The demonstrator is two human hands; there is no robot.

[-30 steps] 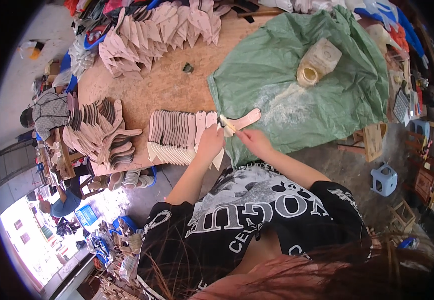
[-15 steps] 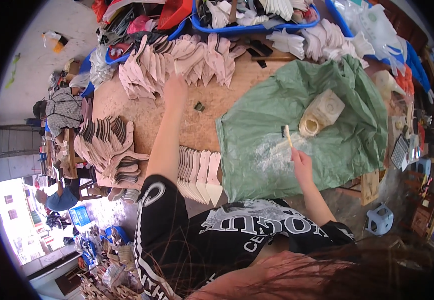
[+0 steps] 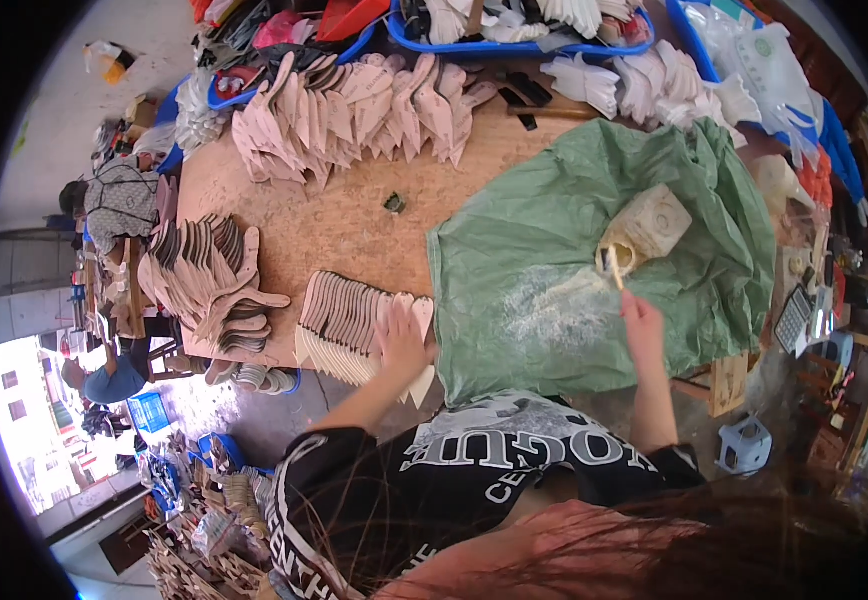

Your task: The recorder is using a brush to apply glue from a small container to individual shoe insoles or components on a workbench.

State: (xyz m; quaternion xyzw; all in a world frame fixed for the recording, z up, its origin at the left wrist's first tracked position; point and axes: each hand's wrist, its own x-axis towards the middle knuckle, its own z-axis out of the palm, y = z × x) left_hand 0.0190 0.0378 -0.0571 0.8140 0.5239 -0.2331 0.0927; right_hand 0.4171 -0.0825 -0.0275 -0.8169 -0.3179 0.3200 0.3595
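Note:
My left hand (image 3: 404, 340) lies with its fingers spread on the right end of a fanned row of pink, pointed insole-shaped pieces (image 3: 349, 308) at the table's near edge. My right hand (image 3: 642, 318) is closed round the pale handle of a small brush (image 3: 615, 272). The brush head is at the mouth of a yellowed plastic jug (image 3: 657, 222) lying on its side, so its bristles are partly hidden. Under the jug spreads a green plastic sheet (image 3: 484, 270) with a whitish smeared patch (image 3: 554, 310).
More pink pieces stand in overlapping bunches at the back (image 3: 354, 105) and in stacks at the left (image 3: 199, 275) of the wooden table (image 3: 354, 215). A small dark lump (image 3: 394, 203) lies mid-table. Blue bins (image 3: 524, 47) line the far side; a blue stool (image 3: 744, 443) stands at right.
My left hand has come back from the far bunch to the near row, which now spreads farther left. My right hand has moved the brush rightward to the jug's mouth.

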